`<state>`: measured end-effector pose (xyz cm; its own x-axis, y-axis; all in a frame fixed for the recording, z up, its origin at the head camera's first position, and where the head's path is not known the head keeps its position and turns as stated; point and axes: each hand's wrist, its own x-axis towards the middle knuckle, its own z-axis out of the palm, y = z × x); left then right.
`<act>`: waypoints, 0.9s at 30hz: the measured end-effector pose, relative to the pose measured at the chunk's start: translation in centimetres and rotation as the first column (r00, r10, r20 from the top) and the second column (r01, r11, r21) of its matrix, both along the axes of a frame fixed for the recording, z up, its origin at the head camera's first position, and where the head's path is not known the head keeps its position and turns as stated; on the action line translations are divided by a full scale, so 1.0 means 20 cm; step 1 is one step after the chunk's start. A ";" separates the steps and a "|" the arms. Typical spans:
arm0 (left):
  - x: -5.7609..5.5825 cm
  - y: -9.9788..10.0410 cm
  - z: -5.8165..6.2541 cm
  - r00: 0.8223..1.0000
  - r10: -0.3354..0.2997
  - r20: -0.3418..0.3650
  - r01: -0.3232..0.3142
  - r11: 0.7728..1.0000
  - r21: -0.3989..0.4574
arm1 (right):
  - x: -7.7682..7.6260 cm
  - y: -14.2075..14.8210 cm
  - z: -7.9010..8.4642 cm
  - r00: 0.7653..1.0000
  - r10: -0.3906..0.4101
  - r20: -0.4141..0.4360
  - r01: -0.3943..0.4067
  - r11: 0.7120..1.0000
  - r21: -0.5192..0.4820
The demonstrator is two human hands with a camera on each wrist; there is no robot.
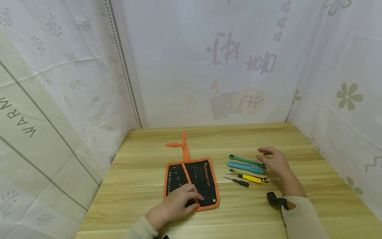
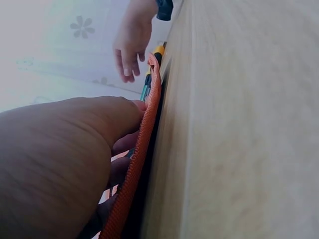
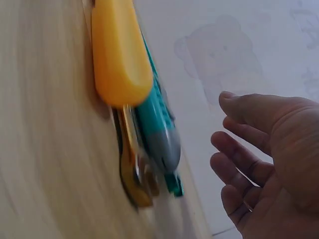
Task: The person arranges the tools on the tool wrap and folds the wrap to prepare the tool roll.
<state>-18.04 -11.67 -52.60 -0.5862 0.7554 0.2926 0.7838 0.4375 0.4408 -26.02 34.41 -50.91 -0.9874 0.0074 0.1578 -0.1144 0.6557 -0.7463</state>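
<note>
My left hand (image 1: pixel 176 204) rests on the lower part of a black tool pouch (image 1: pixel 204 177) with orange trim, its fingers loosely bent. In the left wrist view the pouch's orange edge (image 2: pixel 142 149) runs beside that hand. My right hand (image 1: pixel 276 162) is raised by the right end of a green ratchet wrench (image 1: pixel 246 160), holding nothing. Below that wrench lie a teal utility knife (image 1: pixel 246 167), a yellow-handled screwdriver (image 1: pixel 252 178) beside a gold-coloured wrench (image 1: pixel 265 180), and a small dark screwdriver (image 1: pixel 241 182). The right wrist view shows the yellow handle (image 3: pixel 122 59) close up, apart from the fingers.
Orange tie straps (image 1: pixel 185 149) stretch from the pouch's top edge toward the back of the wooden table (image 1: pixel 134 172). Patterned white curtains (image 1: pixel 179 66) stand behind the table and along both sides.
</note>
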 end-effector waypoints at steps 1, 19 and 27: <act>0.00 0.00 0.00 1.000 -0.002 -0.004 0.002 1.000 -0.005 | 0.00 0.01 0.00 1.000 0.001 0.009 -0.002 1.000 0.002; 0.00 -0.01 -0.01 1.000 0.011 0.018 -0.011 1.000 -0.014 | -0.02 0.07 -0.08 0.993 0.082 0.089 -0.089 0.993 0.073; 0.00 -0.02 -0.02 0.999 0.016 0.030 -0.016 1.000 -0.001 | 0.01 0.04 -0.07 0.983 0.109 0.150 -0.113 0.993 0.021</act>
<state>-18.07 -12.10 -52.90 -0.6065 0.7463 0.2743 0.7632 0.4496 0.4641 -25.78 35.26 -52.27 -0.9943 -0.1063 0.0085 -0.0776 0.6670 -0.7410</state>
